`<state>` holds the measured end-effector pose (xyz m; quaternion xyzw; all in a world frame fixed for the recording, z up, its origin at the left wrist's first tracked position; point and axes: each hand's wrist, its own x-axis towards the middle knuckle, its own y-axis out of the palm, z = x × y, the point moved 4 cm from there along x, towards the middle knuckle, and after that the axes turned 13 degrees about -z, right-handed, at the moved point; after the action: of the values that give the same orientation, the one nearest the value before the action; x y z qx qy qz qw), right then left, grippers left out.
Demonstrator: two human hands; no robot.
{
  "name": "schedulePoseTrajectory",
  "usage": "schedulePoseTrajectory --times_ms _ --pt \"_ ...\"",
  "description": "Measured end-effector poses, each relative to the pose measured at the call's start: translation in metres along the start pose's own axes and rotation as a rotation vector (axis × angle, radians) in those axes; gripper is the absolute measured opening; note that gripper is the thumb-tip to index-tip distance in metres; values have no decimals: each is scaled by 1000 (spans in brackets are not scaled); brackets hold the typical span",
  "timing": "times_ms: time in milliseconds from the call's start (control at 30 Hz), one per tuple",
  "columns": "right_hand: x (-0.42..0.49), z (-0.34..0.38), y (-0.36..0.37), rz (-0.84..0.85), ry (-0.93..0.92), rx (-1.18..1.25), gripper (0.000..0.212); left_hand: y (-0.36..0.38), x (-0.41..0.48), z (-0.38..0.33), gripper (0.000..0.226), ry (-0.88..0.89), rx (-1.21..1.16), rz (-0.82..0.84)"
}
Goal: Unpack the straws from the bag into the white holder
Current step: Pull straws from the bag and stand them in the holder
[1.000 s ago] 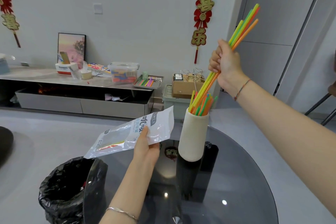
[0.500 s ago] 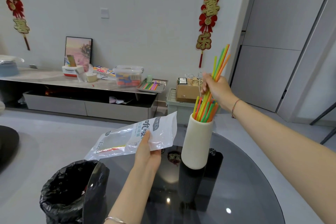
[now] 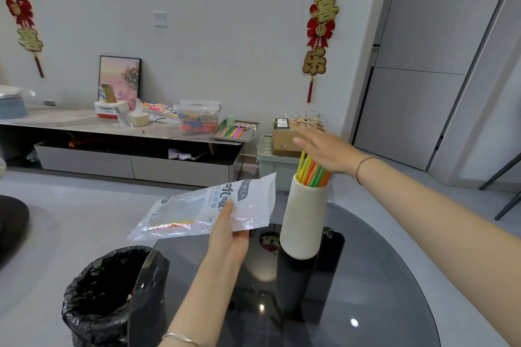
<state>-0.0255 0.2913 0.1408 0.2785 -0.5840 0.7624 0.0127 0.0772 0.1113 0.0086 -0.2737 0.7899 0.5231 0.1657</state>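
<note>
A tall white holder [image 3: 304, 220] stands upright on the dark glass round table [image 3: 380, 290]. Several yellow, orange and green straws [image 3: 313, 170] stick out of its top. My right hand [image 3: 327, 149] lies flat and open, palm down, on the straw tips. My left hand [image 3: 228, 236] grips a clear plastic straw bag [image 3: 203, 208] by its right end, to the left of the holder and just above the table's edge. A few coloured straws [image 3: 172, 225] still show inside the bag near its bottom.
A bin lined with a black bag [image 3: 110, 296] stands on the floor at the table's left edge. Behind are a low TV cabinet [image 3: 84, 124] with boxes and a metal tray of straws [image 3: 235, 131], and a cardboard box [image 3: 284, 138] on a grey crate.
My right hand has lowered the bunch of straws fully into the holder, let go and opened flat over their tips. The left hand keeps the bag in about the same place.
</note>
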Motion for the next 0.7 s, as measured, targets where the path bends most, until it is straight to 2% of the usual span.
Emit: schedulePoseTrajectory --times_ms 67,133,200,233,267,333,400,433,500,567,633,700 --pt "-7 1 8 84 4 -91 60 0 0 0 48 5 8 5" --pt "-10 1 7 97 27 -123 60 0 -1 0 48 9 16 12" --pt "-12 7 -3 18 -7 -158 59 -2 -2 -1 49 11 22 8" --pt "-14 13 -11 -83 -34 -129 56 -3 -2 -2 49 9 22 6" --pt "-20 22 -20 -218 -43 -23 52 -3 -2 -4 50 10 22 4" --pt "-45 42 -28 -522 29 412 38 -1 -2 -9 48 31 25 13" --pt "-81 58 -9 -729 248 839 26 2 -4 -14 45 84 52 44" --pt "-97 65 8 -744 403 967 23 3 -4 -16 43 120 80 56" --pt "-118 78 49 -594 713 1193 27 2 -7 -20 38 218 156 43" --pt "-128 86 87 -336 1029 1534 39 0 -10 -25 37 342 264 4" --pt "-132 97 112 -82 1237 1838 46 1 -13 -29 33 491 416 10" --pt "-139 102 130 37 1362 2002 46 3 -16 -31 19 643 590 56"
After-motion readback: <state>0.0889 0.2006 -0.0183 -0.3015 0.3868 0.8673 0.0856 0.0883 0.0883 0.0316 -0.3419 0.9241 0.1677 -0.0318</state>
